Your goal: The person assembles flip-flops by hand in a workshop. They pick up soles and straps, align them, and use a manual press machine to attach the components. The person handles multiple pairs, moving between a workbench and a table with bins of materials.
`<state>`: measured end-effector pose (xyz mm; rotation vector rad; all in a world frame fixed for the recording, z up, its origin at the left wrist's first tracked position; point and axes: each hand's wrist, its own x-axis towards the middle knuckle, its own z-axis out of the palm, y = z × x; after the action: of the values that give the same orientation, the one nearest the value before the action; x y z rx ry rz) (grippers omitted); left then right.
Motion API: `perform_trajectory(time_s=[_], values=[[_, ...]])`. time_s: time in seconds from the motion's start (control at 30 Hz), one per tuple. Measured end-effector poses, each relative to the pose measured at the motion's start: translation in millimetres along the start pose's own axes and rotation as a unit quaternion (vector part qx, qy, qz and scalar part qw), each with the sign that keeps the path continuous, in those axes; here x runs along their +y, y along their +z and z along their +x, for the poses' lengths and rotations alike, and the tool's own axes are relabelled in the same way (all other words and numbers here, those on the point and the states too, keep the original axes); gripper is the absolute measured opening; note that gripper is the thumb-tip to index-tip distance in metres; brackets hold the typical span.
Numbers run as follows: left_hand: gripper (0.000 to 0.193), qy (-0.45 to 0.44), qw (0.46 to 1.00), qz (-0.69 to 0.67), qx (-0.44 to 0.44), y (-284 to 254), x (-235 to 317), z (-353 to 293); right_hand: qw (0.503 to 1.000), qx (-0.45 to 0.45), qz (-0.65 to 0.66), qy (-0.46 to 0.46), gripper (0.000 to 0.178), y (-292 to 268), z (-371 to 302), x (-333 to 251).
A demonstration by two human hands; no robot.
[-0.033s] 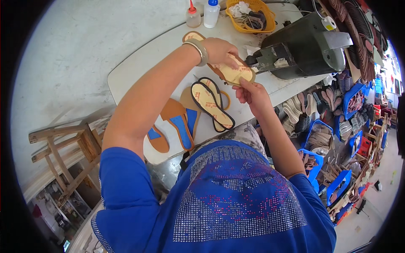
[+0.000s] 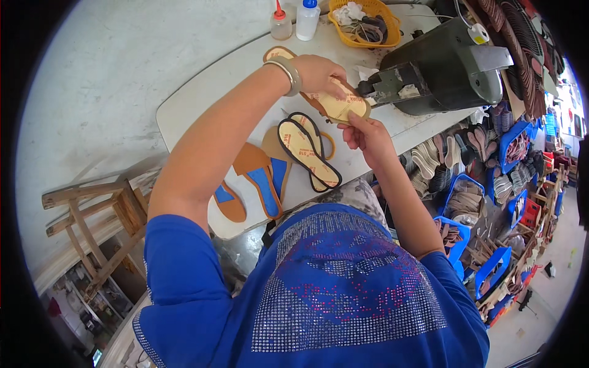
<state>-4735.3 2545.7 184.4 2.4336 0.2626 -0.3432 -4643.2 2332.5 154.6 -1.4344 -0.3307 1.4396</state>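
Note:
A tan-edged insole point(image 2: 339, 112) with a cream face and red print is held at the work end of a dark green sewing machine point(image 2: 432, 70). My left hand point(image 2: 319, 75), with a bangle at the wrist, lies over its middle, fingers bent down onto it. At the near edge my right hand point(image 2: 367, 135) pinches it between thumb and fingers. Where the insole meets the machine is partly hidden. Two cream insoles with black edging point(image 2: 305, 152) overlap on the white table point(image 2: 190, 116), beside a tan ring point(image 2: 329, 146). Left of them lie several brown pieces with blue patches point(image 2: 264, 187).
A clear bottle with a red tip point(image 2: 281, 26), a white bottle with a blue cap point(image 2: 307, 21) and a yellow basket point(image 2: 362, 40) stand at the far side. Wooden stool legs point(image 2: 92, 208) are at left. Blue crates of soles point(image 2: 464, 199) crowd the right.
The insole's far left end has shifted very slightly left. Both hands keep their hold, and nothing else has visibly moved.

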Motion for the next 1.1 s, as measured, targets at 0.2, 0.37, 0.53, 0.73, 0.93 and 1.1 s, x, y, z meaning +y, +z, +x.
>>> perform_trajectory(time_s=[0.2, 0.37, 0.53, 0.73, 0.93, 1.1], values=[[0.045, -0.047, 0.997, -0.064, 0.005, 7, 2, -15, 0.999, 0.020, -0.034, -0.008, 0.033, -3, 8, -6], [0.043, -0.097, 0.985, -0.113, 0.084, 29, 13, -32, 0.995, 0.045, -0.087, -0.030, 0.033, -10, 11, -14], [0.043, -0.167, 0.962, -0.163, 0.139, 51, 33, -41, 0.986, 0.069, -0.142, -0.056, 0.034, -15, 11, -19], [0.046, -0.227, 0.913, -0.239, 0.238, 76, 56, -42, 0.986, 0.051, -0.136, -0.086, 0.031, -14, -4, 1], [0.046, -0.241, 0.859, -0.291, 0.344, 97, 64, -32, 0.997, -0.003, -0.047, -0.060, 0.029, 21, -43, 38], [0.042, -0.255, 0.850, -0.292, 0.357, 89, 65, -28, 0.999, 0.003, -0.007, -0.048, 0.029, 7, -34, 32]])
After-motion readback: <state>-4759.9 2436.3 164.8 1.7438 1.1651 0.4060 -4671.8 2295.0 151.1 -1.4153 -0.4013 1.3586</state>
